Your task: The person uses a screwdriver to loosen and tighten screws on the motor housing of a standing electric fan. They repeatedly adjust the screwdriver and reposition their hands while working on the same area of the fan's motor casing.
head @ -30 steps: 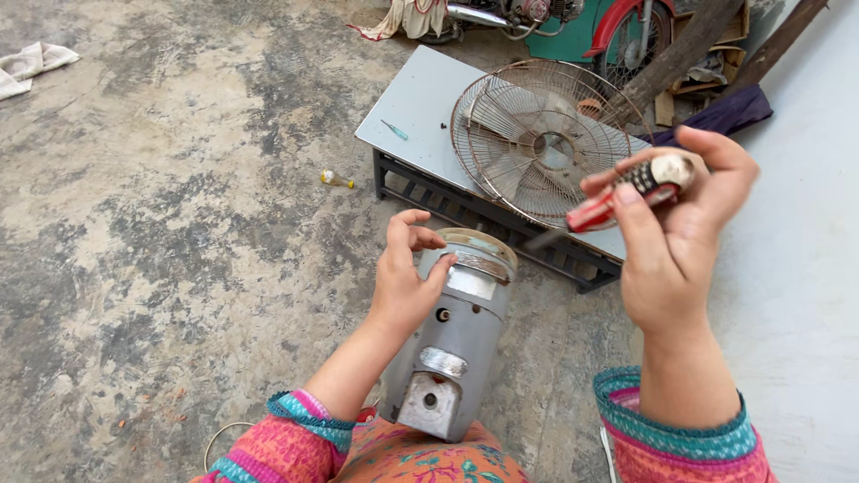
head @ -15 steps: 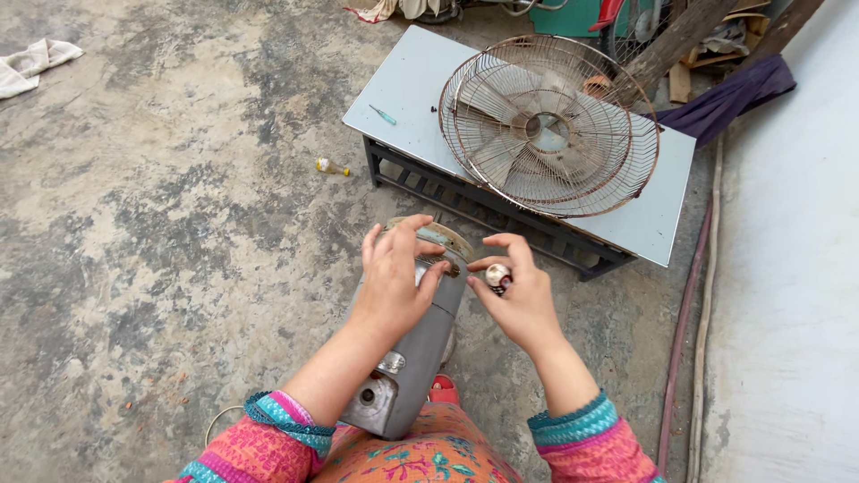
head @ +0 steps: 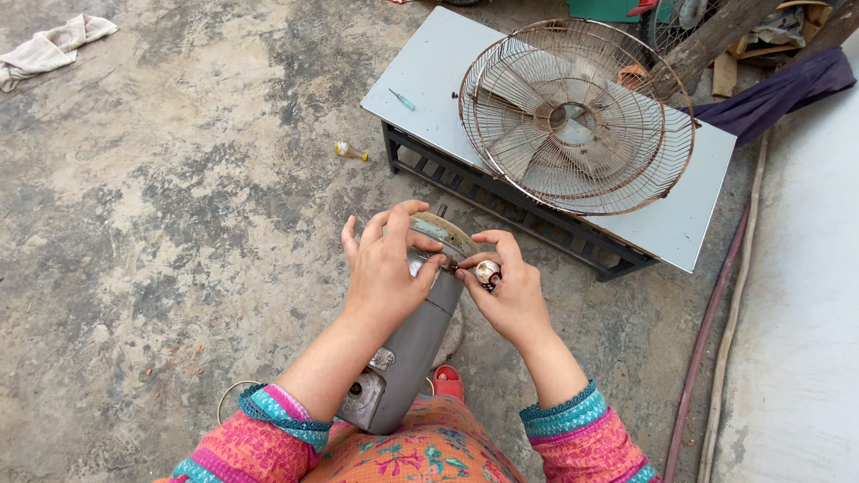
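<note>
The left hand [head: 386, 273] wraps its fingers around the top of the grey fan motor housing [head: 407, 353], which stands tilted on the person's lap. The right hand [head: 506, 291] pinches a small round metal part [head: 488, 273] beside the motor's rusty top rim. Behind, a caged fan [head: 577, 116] lies on the grey tabletop [head: 429, 76]

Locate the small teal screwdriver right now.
Head view, upper middle: the teal screwdriver lies on the grey table, left of the fan cage.
</note>
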